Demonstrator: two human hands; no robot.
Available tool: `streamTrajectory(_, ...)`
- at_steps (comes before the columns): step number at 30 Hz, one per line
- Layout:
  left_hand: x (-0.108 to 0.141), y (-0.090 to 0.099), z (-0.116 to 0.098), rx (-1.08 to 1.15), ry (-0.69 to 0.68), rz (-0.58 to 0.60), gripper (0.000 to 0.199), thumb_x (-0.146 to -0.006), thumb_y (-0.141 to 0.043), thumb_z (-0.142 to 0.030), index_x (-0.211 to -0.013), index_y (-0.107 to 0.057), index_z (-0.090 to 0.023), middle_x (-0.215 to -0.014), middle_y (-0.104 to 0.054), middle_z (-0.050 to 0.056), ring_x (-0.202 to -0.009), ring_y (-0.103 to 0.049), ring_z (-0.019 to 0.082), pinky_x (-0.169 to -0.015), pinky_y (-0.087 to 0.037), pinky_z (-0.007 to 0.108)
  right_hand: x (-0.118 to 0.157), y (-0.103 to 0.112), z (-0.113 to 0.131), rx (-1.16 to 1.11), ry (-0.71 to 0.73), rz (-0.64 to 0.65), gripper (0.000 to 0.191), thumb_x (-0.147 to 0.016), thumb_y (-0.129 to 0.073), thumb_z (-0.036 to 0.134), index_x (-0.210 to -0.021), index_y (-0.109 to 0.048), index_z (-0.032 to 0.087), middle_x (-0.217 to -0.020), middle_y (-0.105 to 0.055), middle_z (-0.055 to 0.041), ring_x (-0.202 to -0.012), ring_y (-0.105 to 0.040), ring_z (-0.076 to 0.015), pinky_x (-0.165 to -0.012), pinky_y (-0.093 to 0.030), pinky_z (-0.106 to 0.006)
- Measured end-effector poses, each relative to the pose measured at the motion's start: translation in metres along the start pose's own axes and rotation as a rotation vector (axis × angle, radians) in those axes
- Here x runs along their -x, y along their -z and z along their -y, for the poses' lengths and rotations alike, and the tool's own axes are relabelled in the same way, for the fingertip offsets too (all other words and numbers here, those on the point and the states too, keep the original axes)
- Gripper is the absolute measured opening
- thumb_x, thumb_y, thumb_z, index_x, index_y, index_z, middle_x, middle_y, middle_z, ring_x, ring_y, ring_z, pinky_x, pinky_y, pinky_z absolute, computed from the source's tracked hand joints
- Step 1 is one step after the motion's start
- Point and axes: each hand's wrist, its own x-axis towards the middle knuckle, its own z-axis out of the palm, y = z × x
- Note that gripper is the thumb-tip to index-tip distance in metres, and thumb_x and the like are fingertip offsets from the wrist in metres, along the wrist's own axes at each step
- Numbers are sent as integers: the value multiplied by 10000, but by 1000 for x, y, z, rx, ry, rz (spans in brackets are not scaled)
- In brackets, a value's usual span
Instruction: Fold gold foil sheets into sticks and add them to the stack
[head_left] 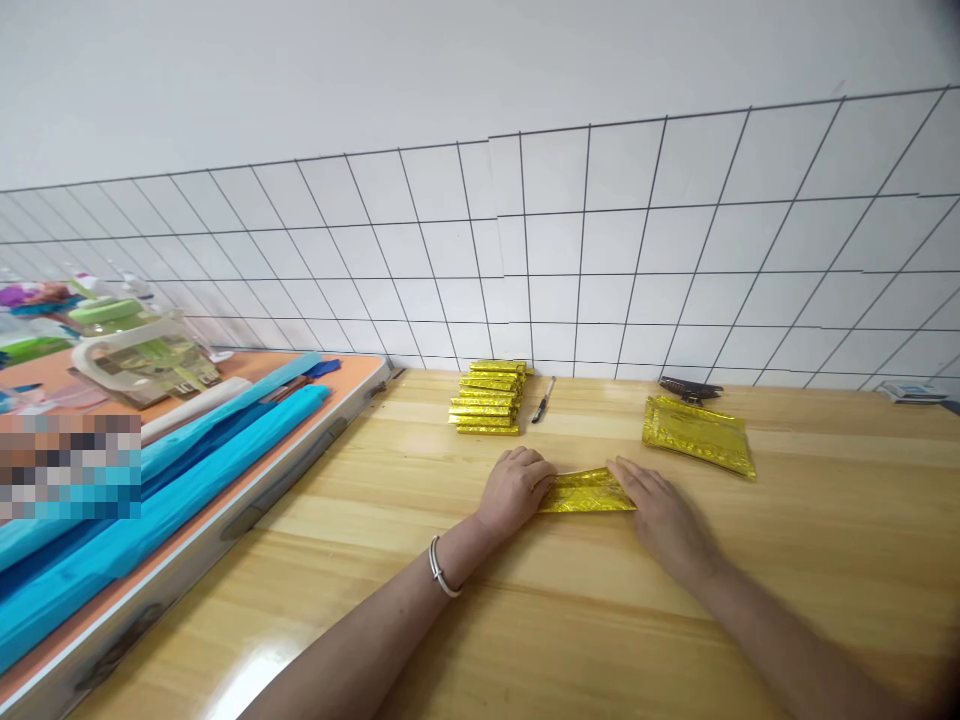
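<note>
A shiny gold foil strip (586,492) lies flat on the wooden table (825,580) between my hands. My left hand (517,490) has its fingers curled together on the strip's left end; a silver bangle circles that wrist. At the right end, my right hand (658,508) is closed on the foil, its fingers pressed together. Behind my left hand sits a row of narrow folded gold pieces (489,398), with a pen (544,400) just to their right. A stack of wider flat gold sheets (699,436) rests farther right.
A black clip-like item (690,389) lies behind the gold sheets. On the left, an orange-topped surface (360,372) holds blue rolls (187,490) and a green-lidded container (112,315). A small flat stack (911,392) sits at the back right against the gridded wall.
</note>
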Motion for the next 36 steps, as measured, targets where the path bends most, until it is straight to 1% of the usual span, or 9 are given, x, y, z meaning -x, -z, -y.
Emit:
streamTrajectory(3,1,4,-4,-53,-56,-73,249,-926,-392,-236,-883,-637,-210,-822,-592,56,-806,-500,171,-740,-378,318,0,5,0,-240,-75,-114,736,-710,-311,14,-1406,-265,252,-1376,-420,-28,-1260,-374,-181,-1063,-313,-392)
streamTrajectory(6,4,7,-7,-101,-114,-110,253,-923,-377,-207,-895,-628,-207,-811,-587,61,-786,-487,172,-726,-373,324,0,15,4,-413,-112,-121,729,-674,-332,60,-1371,-328,274,-1335,-456,-23,-1252,-387,-196,-1064,-311,-408)
streamTrajectory(9,7,8,-8,-125,-146,-148,235,-915,-384,-197,-935,-619,-208,-824,-592,63,-796,-490,176,-728,-370,332,-1,21,9,-467,-104,-96,689,-676,-356,97,-1340,-374,278,-1315,-470,-29,-1237,-401,-211,-1045,-330,-414)
streamTrajectory(13,11,9,-8,-134,-170,-180,224,-911,-391,-198,-953,-611,-210,-814,-596,57,-780,-498,171,-722,-367,332,-1,18,10,-377,-54,-144,519,-786,-444,197,-1302,-413,251,-1209,-541,-64,-1133,-475,-230,-959,-405,-412)
streamTrajectory(17,19,16,-9,-119,-249,-142,208,-912,-404,-204,-975,-602,-213,-825,-612,47,-780,-513,159,-747,-367,334,-1,17,9,-166,120,-173,220,-858,-445,202,-994,-615,233,-948,-629,-63,-964,-523,-222,-887,-413,-412)
streamTrajectory(23,41,34,-6,15,-430,82,186,-914,-428,-229,-1023,-578,-218,-986,-640,43,-923,-537,167,-831,-369,334,2,38,19,-33,352,20,282,-894,-382,143,-895,-652,225,-934,-641,-58,-975,-511,-214,-866,-407,-395)
streamTrajectory(27,55,35,-5,223,-352,174,188,-923,-405,-216,-955,-589,-193,-960,-646,51,-921,-559,145,-856,-380,302,15,41,21,-151,339,152,274,-900,-379,180,-903,-647,234,-948,-654,-53,-936,-540,-201,-843,-432,-383)
streamTrajectory(32,65,27,-6,399,-137,189,218,-919,-422,-286,-886,-610,-182,-791,-638,40,-796,-579,142,-765,-430,261,31,35,18,-326,25,229,231,-886,-432,341,-914,-641,246,-869,-665,-36,-839,-581,-193,-822,-444,-371)
streamTrajectory(36,59,26,-11,443,88,185,207,-920,-403,-289,-924,-589,-199,-844,-638,23,-781,-586,135,-721,-451,235,28,33,22,-389,-175,224,304,-901,-372,376,-788,-606,217,-733,-599,-22,-726,-566,-172,-666,-440,-290)
